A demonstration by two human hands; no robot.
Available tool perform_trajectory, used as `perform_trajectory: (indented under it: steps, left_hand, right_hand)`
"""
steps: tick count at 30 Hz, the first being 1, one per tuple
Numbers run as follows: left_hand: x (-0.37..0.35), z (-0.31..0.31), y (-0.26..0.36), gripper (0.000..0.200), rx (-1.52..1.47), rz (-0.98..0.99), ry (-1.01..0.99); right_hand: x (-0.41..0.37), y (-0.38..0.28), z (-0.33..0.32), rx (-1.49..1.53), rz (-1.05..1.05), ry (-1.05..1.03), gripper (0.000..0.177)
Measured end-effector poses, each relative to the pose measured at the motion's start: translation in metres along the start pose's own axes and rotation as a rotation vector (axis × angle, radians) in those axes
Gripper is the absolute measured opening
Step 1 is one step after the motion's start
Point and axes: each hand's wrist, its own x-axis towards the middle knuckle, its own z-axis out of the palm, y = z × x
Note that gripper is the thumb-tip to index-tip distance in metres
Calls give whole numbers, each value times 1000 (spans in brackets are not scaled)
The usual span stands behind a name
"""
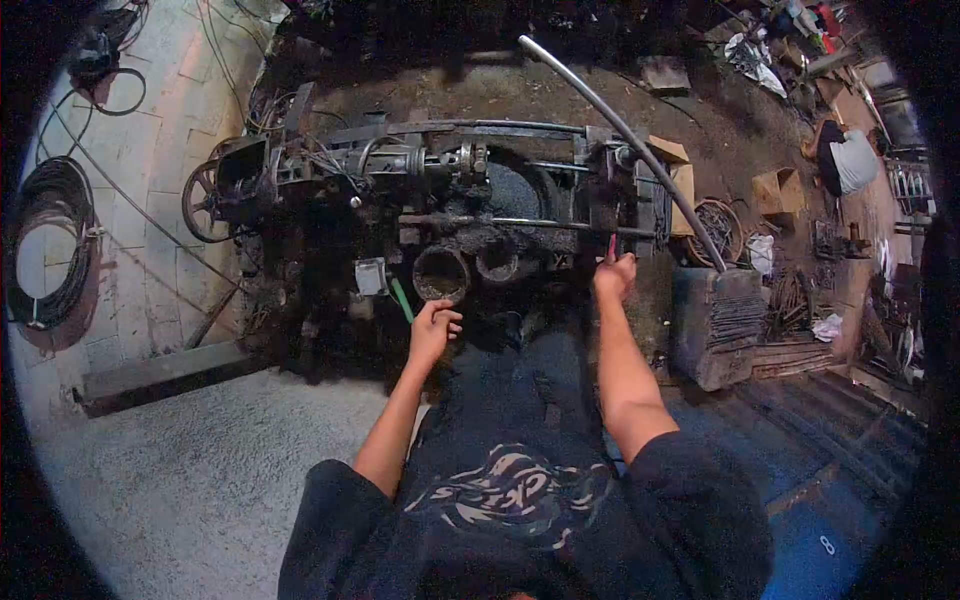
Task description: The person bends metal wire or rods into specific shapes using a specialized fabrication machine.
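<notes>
A dark, greasy machine (500, 222) with metal rods and a wheel at its left end stretches across in front of me. My right hand (616, 276) is closed around a red-handled lever (612, 246) at the machine's right side. My left hand (436, 326) is by the near edge, fingers loosely curled and apart, with nothing seen in them. Just left of it slants a green stick or handle (401, 299), whose lower end comes close to the back of the hand. Beyond the fingers stands a round, open metal cup (441, 276), with a smaller ring (497, 262) beside it.
A long metal pipe (610, 120) leans over the right side, its lower end at a dark ribbed box (715, 325). Coiled black cable (32, 300) lies far left, near a metal beam (165, 375). A cardboard box (778, 192) and a crouching person (850, 162) are at right.
</notes>
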Motion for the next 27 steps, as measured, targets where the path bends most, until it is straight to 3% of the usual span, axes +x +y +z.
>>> perform_trajectory:
  steps: [2, 3, 6, 9, 11, 15, 16, 19, 21, 23, 25, 27]
  left_hand:
    - [6, -3, -9, 24, 1, -9, -21]
    - [7, -4, -9, 24, 7, -18, -29]
    - [11, -7, -9, 24, 34, 3, -27]
    - [14, -8, -5, 23, 29, -3, -13]
    - [13, -7, -1, 23, 28, -17, 3]
    - [20, -13, -6, 22, 281, 89, 201]
    - [24, -16, -9, 21, 428, 155, 289]
    - [28, -19, -7, 21, 435, 213, 464]
    - [37, -22, -13, 23, 450, 213, 546]
    - [45, -22, -22, 27, 367, 176, 633]
    - [55, -27, -29, 33, 375, 108, 610]
    - [56, -22, -18, 41, -277, -276, 396]
  right_hand:
    - [-3, -22, -13, -63, 233, -129, 27]
    - [1, -20, -10, -65, 237, -124, 27]
    - [9, -11, 0, -126, 178, -204, 28]
    - [10, 5, -5, -3, 73, -138, 23]
    - [9, 28, -3, -43, -149, 51, 24]
    - [-16, 46, -57, 224, -125, -116, 18]
    - [-26, 56, -68, 214, -135, -115, 16]
    - [-61, 77, -91, 176, -149, -238, 16]
    - [-93, 59, -103, 203, -332, -317, 14]
    - [-114, 38, -87, 313, -379, -580, 12]
    - [-138, -6, -82, 314, -687, -617, 12]
    - [-157, -32, -62, 246, -897, -621, 13]
